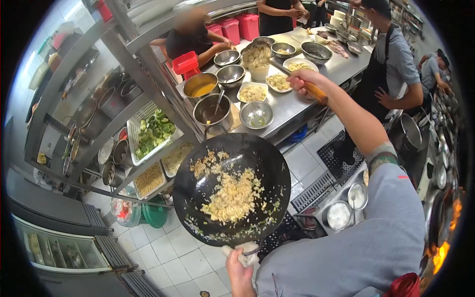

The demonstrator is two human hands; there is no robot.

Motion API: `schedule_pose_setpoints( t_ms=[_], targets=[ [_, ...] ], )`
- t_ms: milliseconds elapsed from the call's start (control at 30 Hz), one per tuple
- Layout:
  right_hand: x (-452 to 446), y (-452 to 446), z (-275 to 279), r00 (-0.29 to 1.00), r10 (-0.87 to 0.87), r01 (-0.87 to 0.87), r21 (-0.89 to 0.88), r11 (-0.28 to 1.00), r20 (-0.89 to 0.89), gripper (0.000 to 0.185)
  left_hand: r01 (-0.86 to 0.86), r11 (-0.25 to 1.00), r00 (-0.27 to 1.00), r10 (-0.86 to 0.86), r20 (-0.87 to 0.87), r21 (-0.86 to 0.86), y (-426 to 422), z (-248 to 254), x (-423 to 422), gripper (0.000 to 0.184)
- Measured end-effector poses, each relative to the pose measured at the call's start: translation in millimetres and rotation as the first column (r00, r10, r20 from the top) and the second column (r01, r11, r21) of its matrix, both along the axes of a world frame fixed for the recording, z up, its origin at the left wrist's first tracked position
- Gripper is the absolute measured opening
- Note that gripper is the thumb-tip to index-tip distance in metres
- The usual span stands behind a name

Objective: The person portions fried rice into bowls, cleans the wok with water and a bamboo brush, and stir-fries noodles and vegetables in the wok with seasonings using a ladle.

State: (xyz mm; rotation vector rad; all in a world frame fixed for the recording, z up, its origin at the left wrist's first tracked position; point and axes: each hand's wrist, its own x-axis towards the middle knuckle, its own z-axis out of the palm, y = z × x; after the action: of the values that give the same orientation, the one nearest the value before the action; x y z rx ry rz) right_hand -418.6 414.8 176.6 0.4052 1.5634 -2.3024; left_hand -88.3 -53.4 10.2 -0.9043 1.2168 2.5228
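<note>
A: Counts?
B: Wok point(269, 171): 1. Ladle point(313, 91), wooden grip: 1. White plates point(242, 97) with rice on them, on the steel table point(309, 113): 3. Big pots point(222, 119) at the table's near end: 2, one with orange-yellow liquid, one with a spoon standing in it. Steel bowls: several; nearest one point(264, 119) sits just beside a plate. Basket of greens point(157, 129) on the rack: 1. Co-workers: at least 4.

A: Right hand?
B: Right hand point(306, 84) is closed round the ladle's wooden grip, arm stretched over the table. Ladle head is heaped with food, above or at the rim of a pale tub point(259, 74). Can't tell if they touch.

A: Left hand?
B: Left hand point(239, 267) is gripping the wok's near edge through a folded cloth point(246, 256). Some fingers hidden.

A: Wok position?
B: In front of the person, at the table's near end. Tilted toward the camera, fried rice point(235, 195) inside, mostly central, loose bits up the wall. Loop handle point(215, 129) on the far rim, beside the spoon pot; contact there unclear.
</note>
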Motion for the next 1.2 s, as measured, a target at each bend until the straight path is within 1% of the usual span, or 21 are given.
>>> schedule_pose_setpoints(
  t_ms=[67, 133, 167, 200, 267, 300, 433, 533, 567, 633, 667, 700, 800, 900, 933, 1000, 1033, 1067, 1133, 1167, 1200],
  targets=[
    [-103.8, 59.7, -14.1, 1.000, -0.025, 0.020, 0.249, 0.968, 0.015, 0.029, -0.016, 1.000, 0.999, 0.015, 0.033, 0.024, 36.2, 1.9, -51.1, 0.033],
    [-182.1, 113.9, -45.6, 0.999, 0.006, 0.017, 0.572, 0.820, -0.039, 0.022, -0.048, 0.999, 0.997, 0.048, 0.068, 0.008, 76.1, 3.6, -93.2, 0.037],
    [-219.0, 141.9, -59.4, 0.998, 0.024, 0.030, 0.710, 0.704, -0.066, 0.021, -0.047, 0.999, 0.995, 0.046, 0.084, 0.006, 91.2, -1.7, -110.3, 0.038],
    [-261.1, 171.9, -73.9, 0.982, 0.191, -0.071, 0.947, 0.312, 0.011, 0.023, -0.045, 0.999, 0.994, 0.045, 0.100, 0.004, 106.0, -5.7, -125.5, 0.038],
    [-321.4, 208.9, -116.5, 0.979, 0.203, -0.058, 0.982, 0.178, 0.021, 0.029, -0.059, 0.998, 0.995, 0.059, 0.078, -0.005, 135.9, -13.9, -150.0, 0.039],
    [-307.4, 202.8, -91.6, 0.983, 0.181, -0.027, 0.985, 0.171, -0.004, 0.028, -0.070, 0.998, 0.994, 0.070, 0.082, 0.006, 145.2, -19.9, -158.6, 0.039],
    [-338.6, 241.7, -112.8, 0.984, 0.121, 0.093, 0.954, 0.284, -0.132, 0.027, -0.075, 0.997, 0.990, 0.075, 0.123, 0.001, 179.1, -8.8, -186.0, 0.041],
    [-361.2, 264.7, -126.5, 0.982, 0.115, 0.121, 0.972, 0.200, -0.146, 0.025, -0.054, 0.997, 0.990, 0.047, 0.133, 0.049, 192.9, -18.1, -194.9, 0.042],
    [-368.1, 274.0, -132.4, 0.960, 0.273, 0.064, 0.998, 0.005, -0.063, 0.022, -0.047, 0.996, 0.990, 0.037, 0.138, 0.077, 198.4, -20.3, -196.7, 0.042],
    [-364.8, 280.6, -158.3, 0.948, 0.135, 0.291, 0.957, 0.007, -0.289, 0.022, -0.065, 0.997, 0.986, 0.059, 0.157, 0.033, 214.0, -15.4, -196.3, 0.041],
    [-358.2, 281.5, -169.9, 0.915, 0.065, 0.399, 0.917, -0.004, -0.398, 0.025, -0.074, 0.997, 0.983, 0.071, 0.167, 0.010, 220.6, -11.9, -193.9, 0.041],
    [-343.4, 277.7, -162.6, 0.946, 0.034, 0.323, 0.946, 0.003, -0.323, 0.031, -0.086, 0.996, 0.982, 0.086, 0.168, -0.007, 225.7, -9.9, -190.3, 0.041],
    [-318.1, 269.9, -172.4, 0.944, -0.023, 0.329, 0.944, 0.021, -0.329, 0.031, -0.102, 0.994, 0.983, 0.105, 0.148, -0.029, 232.7, -1.5, -175.4, 0.040],
    [-282.9, 254.5, -173.9, 0.930, -0.040, 0.368, 0.929, 0.035, -0.366, 0.032, -0.094, 0.996, 0.992, 0.094, 0.086, -0.002, 221.6, 7.3, -154.1, 0.039],
    [-252.3, 242.2, -167.0, 0.900, 0.014, 0.433, 0.895, 0.107, -0.436, 0.034, -0.103, 0.995, 0.993, 0.102, 0.065, 0.002, 210.8, 6.1, -143.0, 0.038],
    [-173.8, 201.2, -155.0, 0.814, 0.112, 0.531, 0.808, 0.256, -0.570, 0.038, -0.133, 0.991, 0.990, 0.134, 0.052, -0.020, 180.2, 10.9, -116.1, 0.038],
    [-119.3, 179.9, -159.3, 0.732, 0.231, 0.563, 0.761, 0.322, -0.641, 0.041, -0.154, 0.987, 0.986, 0.157, 0.057, -0.047, 159.4, 20.3, -97.6, 0.038],
    [-44.7, 142.8, -144.7, 0.730, 0.268, 0.518, 0.765, 0.382, -0.628, 0.043, -0.175, 0.982, 0.982, 0.179, 0.063, -0.075, 130.0, 26.5, -80.0, 0.038],
    [91.0, 66.4, -145.4, 0.862, 0.320, 0.288, 0.899, 0.329, -0.393, 0.044, -0.168, 0.984, 0.986, 0.169, 0.011, -0.052, 64.9, 40.0, -57.7, 0.034],
    [160.0, 20.0, -165.5, 0.866, 0.397, 0.204, 0.939, 0.277, -0.304, 0.044, -0.164, 0.986, 0.986, 0.164, -0.015, -0.040, 32.4, 46.7, -46.6, 0.034],
    [197.1, -31.9, -166.2, 0.863, 0.421, 0.170, 0.945, 0.280, -0.280, 0.043, 0.046, 0.987, 0.982, -0.017, -0.189, 0.151, -29.5, 26.6, -50.5, 0.033]
  ],
)
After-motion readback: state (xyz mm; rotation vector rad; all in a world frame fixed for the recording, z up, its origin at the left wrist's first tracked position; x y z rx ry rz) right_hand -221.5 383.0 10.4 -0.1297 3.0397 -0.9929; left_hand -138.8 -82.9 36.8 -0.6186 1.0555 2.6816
